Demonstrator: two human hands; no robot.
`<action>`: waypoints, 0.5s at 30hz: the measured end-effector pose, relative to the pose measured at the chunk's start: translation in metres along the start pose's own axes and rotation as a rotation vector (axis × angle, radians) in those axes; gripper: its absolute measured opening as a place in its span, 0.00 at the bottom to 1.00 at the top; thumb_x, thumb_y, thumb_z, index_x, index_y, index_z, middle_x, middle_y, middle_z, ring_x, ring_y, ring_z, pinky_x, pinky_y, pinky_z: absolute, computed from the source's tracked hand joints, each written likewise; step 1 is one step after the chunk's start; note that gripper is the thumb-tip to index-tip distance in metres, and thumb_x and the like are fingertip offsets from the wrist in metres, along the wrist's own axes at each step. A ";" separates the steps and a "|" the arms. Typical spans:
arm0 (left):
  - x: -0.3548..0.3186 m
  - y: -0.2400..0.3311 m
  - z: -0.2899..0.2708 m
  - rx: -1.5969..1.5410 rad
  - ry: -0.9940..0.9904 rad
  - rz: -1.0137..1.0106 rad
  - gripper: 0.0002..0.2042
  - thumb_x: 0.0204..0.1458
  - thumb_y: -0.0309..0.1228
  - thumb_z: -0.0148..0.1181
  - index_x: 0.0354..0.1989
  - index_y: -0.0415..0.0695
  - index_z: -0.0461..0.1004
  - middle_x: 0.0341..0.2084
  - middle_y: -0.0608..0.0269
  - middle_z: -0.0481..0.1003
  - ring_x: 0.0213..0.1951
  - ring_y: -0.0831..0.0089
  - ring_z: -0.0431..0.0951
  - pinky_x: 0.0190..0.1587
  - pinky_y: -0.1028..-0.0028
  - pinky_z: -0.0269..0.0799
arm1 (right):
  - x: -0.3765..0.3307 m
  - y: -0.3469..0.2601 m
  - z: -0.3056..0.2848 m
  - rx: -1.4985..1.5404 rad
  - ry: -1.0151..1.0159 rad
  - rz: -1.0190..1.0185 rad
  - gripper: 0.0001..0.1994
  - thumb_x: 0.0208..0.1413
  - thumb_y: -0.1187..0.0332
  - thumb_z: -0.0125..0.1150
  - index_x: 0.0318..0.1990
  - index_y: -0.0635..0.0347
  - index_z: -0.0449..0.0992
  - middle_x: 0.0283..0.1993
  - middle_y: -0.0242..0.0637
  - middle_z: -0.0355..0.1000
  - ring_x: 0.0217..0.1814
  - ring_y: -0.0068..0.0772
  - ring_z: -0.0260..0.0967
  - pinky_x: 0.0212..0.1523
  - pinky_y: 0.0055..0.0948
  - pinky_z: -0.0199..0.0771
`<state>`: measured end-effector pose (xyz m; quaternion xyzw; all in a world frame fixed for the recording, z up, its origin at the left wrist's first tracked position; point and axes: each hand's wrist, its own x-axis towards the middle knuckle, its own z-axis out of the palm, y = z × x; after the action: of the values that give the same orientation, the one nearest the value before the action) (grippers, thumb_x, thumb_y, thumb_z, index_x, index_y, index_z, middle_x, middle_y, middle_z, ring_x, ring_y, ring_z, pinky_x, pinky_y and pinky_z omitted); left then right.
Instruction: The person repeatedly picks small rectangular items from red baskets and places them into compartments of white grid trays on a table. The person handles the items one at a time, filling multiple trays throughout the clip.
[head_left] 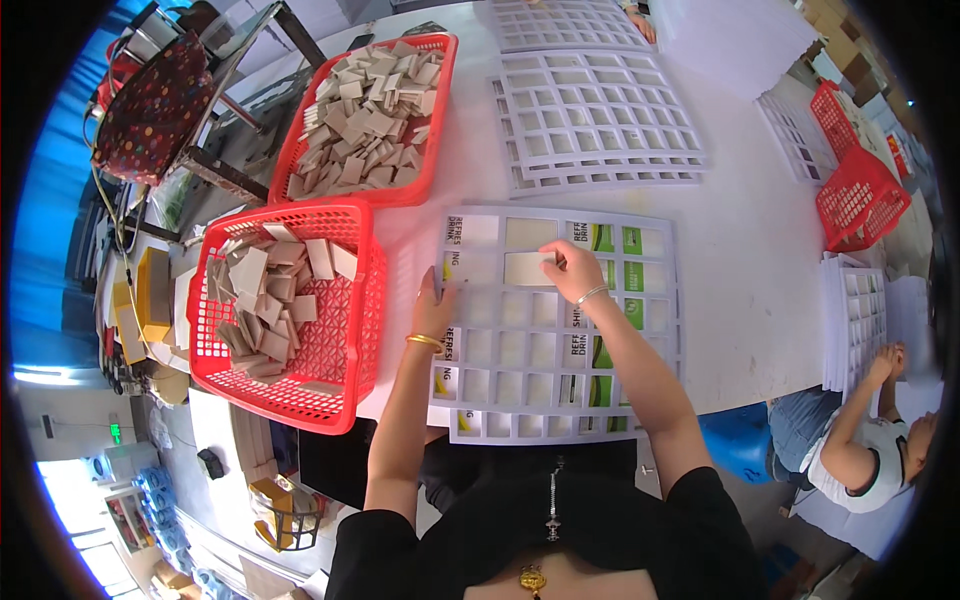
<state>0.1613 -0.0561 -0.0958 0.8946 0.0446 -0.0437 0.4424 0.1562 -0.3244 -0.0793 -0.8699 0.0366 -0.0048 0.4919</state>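
Observation:
In front of me lies a white grid panel (512, 303) with rows of square openings. Printed green, black and white pieces show through some of its side cells. My right hand (578, 272) pinches the right end of a flat beige rectangular piece (526, 269), which lies over cells in the panel's upper middle. My left hand (434, 308) rests on the panel's left edge, its thumb and fingers apart, holding nothing. A second panel (545, 438) pokes out underneath at the near edge.
Two red plastic baskets, a near one (352, 378) and a far one (440, 125), hold many loose beige pieces on the left. More grid panels (600, 105) are stacked at the far side. Another person (850, 445) works at the right beside a panel stack (855, 310).

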 end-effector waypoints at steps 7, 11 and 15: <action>-0.039 -0.003 0.012 -0.232 -0.119 -0.024 0.33 0.55 0.40 0.54 0.63 0.30 0.51 0.59 0.40 0.60 0.60 0.54 0.63 0.60 0.66 0.59 | -0.010 0.001 -0.009 -0.342 0.051 -0.222 0.10 0.40 0.69 0.66 0.34 0.49 0.76 0.32 0.33 0.67 0.35 0.37 0.67 0.36 0.35 0.67; -0.048 -0.005 0.025 -0.221 -0.113 0.031 0.34 0.54 0.38 0.56 0.63 0.29 0.50 0.61 0.37 0.55 0.64 0.52 0.55 0.63 0.65 0.53 | -0.025 0.003 -0.011 -0.549 0.183 -0.421 0.11 0.38 0.70 0.67 0.32 0.47 0.76 0.36 0.32 0.66 0.42 0.38 0.64 0.40 0.38 0.65; -0.048 0.005 0.017 -0.015 -0.016 0.130 0.33 0.53 0.35 0.57 0.62 0.29 0.51 0.60 0.34 0.54 0.63 0.48 0.55 0.64 0.62 0.52 | -0.034 -0.011 -0.014 -0.558 0.193 -0.453 0.11 0.41 0.71 0.65 0.35 0.49 0.75 0.38 0.32 0.66 0.44 0.37 0.64 0.41 0.38 0.64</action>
<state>0.1136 -0.0747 -0.0964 0.8919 -0.0168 -0.0220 0.4514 0.1220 -0.3279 -0.0617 -0.9521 -0.1108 -0.1852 0.2167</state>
